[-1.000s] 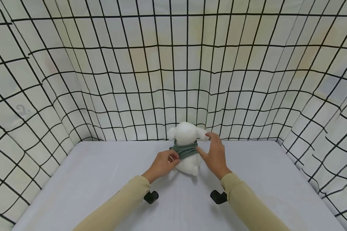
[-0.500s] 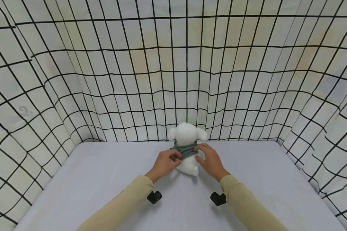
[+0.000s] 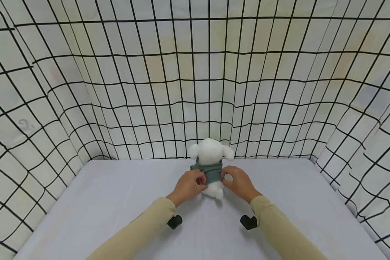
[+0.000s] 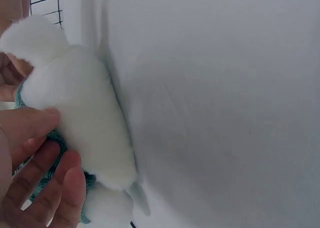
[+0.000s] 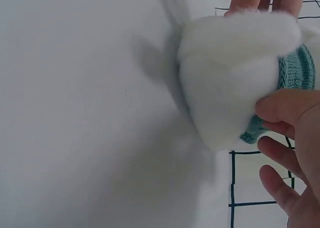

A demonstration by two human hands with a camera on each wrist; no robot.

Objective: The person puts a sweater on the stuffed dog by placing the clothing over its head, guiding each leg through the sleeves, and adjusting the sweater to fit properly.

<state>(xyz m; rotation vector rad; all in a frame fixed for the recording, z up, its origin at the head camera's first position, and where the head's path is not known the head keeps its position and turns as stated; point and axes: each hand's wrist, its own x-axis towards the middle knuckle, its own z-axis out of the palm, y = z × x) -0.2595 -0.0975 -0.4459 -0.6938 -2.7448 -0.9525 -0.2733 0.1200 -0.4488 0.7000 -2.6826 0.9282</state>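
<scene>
A white plush animal [image 3: 209, 151] with floppy ears sits on the pale tabletop, its back towards me. Around its body is a green knitted sweater [image 3: 212, 173]. At the sweater's lower left side my left hand [image 3: 189, 185] pinches the knit between thumb and fingers. On the opposite side my right hand [image 3: 241, 183] pinches the hem. In the left wrist view, the thumb lies on white fur and the fingers meet the green knit [image 4: 58, 140]. The right wrist view has the thumb across the knitted edge [image 5: 297, 71], other fingers spread below.
A white, lilac-tinged tabletop [image 3: 123, 202] spreads under the arms. Black grid netting over white walls [image 3: 162, 94] encloses the back and both sides, close behind the toy. Black camera mounts [image 3: 248, 222] hang under the sleeves.
My right hand has left the toy's right ear and come down to the sweater's side. The sweater's lower edge has been drawn down over more of the white body, both hands moving down with it.
</scene>
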